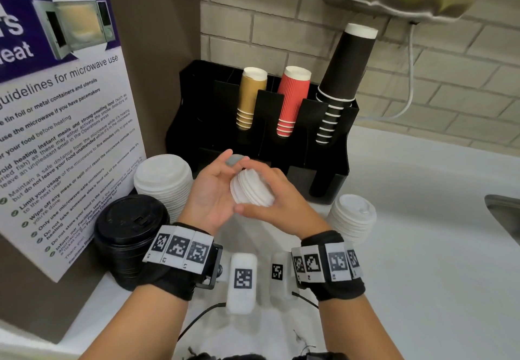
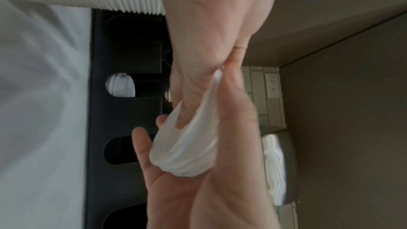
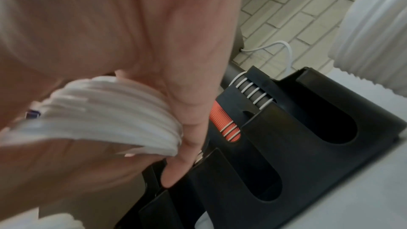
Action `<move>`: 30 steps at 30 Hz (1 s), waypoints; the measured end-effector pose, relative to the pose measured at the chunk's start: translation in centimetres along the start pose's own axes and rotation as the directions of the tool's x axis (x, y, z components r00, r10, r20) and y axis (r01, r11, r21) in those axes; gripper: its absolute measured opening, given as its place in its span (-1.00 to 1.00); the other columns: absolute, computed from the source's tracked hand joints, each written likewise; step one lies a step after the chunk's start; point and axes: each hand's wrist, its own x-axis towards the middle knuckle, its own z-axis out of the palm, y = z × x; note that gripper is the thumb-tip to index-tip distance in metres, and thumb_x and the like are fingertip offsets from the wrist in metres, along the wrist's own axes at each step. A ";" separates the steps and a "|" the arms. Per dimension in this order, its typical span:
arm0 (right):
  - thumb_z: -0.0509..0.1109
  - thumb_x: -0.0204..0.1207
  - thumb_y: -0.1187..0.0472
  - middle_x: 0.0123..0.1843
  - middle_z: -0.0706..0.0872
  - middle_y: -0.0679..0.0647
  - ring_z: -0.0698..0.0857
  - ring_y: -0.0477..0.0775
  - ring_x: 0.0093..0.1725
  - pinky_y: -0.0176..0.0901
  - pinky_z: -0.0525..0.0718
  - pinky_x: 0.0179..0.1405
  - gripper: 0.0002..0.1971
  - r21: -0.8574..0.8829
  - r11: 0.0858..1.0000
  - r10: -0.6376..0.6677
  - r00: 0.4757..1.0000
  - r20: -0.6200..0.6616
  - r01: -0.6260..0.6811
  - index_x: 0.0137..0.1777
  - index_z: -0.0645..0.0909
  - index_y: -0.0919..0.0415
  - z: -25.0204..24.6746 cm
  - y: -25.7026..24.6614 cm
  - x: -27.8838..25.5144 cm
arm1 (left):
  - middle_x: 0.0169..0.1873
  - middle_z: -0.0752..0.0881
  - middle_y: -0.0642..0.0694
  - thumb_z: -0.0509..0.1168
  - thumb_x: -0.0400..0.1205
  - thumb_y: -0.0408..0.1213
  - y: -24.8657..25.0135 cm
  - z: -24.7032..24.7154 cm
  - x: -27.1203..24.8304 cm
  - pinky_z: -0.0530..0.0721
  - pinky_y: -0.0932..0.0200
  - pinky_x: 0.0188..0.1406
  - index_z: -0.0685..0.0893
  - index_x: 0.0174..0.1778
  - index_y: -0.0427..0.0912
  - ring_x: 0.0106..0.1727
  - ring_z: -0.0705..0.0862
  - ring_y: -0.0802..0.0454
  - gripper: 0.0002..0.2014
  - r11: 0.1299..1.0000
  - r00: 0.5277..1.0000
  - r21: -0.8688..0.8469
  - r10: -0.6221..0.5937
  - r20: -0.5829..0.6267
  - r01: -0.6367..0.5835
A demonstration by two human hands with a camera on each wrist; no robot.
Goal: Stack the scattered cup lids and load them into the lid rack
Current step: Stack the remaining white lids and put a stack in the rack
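Several thin white lids (image 1: 252, 190), nested sideways, gripped between curled left hand (image 1: 211, 194) and right hand (image 1: 277, 201).

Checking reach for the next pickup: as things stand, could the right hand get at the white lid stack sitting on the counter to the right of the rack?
Probably not yet. The right hand grips the held lids together with the left hand. The path to the white lid stack looks free.
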 end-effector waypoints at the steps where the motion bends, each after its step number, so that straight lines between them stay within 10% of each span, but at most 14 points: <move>1: 0.62 0.33 -0.04 0.32 0.48 0.00 0.41 -0.16 0.30 -0.36 0.39 0.25 -0.27 -0.018 1.000 0.001 1.000 0.024 0.000 0.43 0.33 -0.38 0.0 0.1 0.1 | 0.40 0.53 -0.28 0.08 0.64 -0.46 -0.1 0.2 0.0 0.73 -0.11 -0.09 0.29 0.60 -0.12 0.21 0.68 -0.20 -0.45 1.000 1.000 0.007 -0.010 -0.002 0.010; 8: 0.61 0.29 0.22 0.31 0.44 0.04 0.44 -0.05 0.27 -0.25 0.49 0.20 -0.21 -0.075 0.997 -0.009 1.000 0.006 0.010 0.45 0.32 -0.21 1.0 0.5 0.6 | 0.26 0.56 -0.31 0.16 0.68 -0.35 -0.3 0.9 -0.1 0.68 -0.15 0.05 0.39 0.44 -0.14 0.21 0.65 -0.23 -0.62 0.999 0.999 0.033 -0.022 -0.035 0.023; 13: 0.61 0.25 0.24 0.27 0.46 0.00 0.45 -0.02 0.26 -0.20 0.53 0.16 -0.22 -0.014 0.999 -0.032 0.992 -0.124 0.031 0.40 0.32 -0.23 0.4 0.0 0.7 | 0.31 0.65 -0.31 0.29 0.63 -0.09 -0.6 1.0 -0.4 0.65 -0.19 0.25 0.52 0.45 -0.19 0.32 0.67 -0.16 -0.52 0.891 0.994 0.446 -0.109 0.024 0.087; 21: 0.60 0.38 0.18 0.38 0.53 -0.17 0.52 -0.13 0.38 -0.09 0.67 0.26 -0.25 0.057 0.998 -0.044 0.995 0.086 0.039 0.52 0.36 -0.18 -2.2 -0.7 0.4 | 0.25 0.72 -0.25 0.22 0.69 -0.07 -0.4 0.7 -0.3 0.72 -0.23 0.13 0.63 0.32 -0.11 0.28 0.70 -0.20 -0.66 0.863 0.985 0.480 -0.171 -0.013 0.156; 30: 0.71 0.21 0.17 0.24 0.62 -0.08 0.60 -0.16 0.27 -0.15 0.74 0.14 -0.23 0.110 0.992 -0.056 0.995 -0.084 0.066 0.44 0.52 -0.14 -1.3 -0.3 0.7 | 0.34 0.64 -0.26 0.13 0.74 -0.02 -0.6 1.5 0.0 0.68 -0.23 0.22 0.49 0.50 -0.13 0.32 0.66 -0.23 -0.56 0.856 0.991 0.500 -0.122 -0.053 0.132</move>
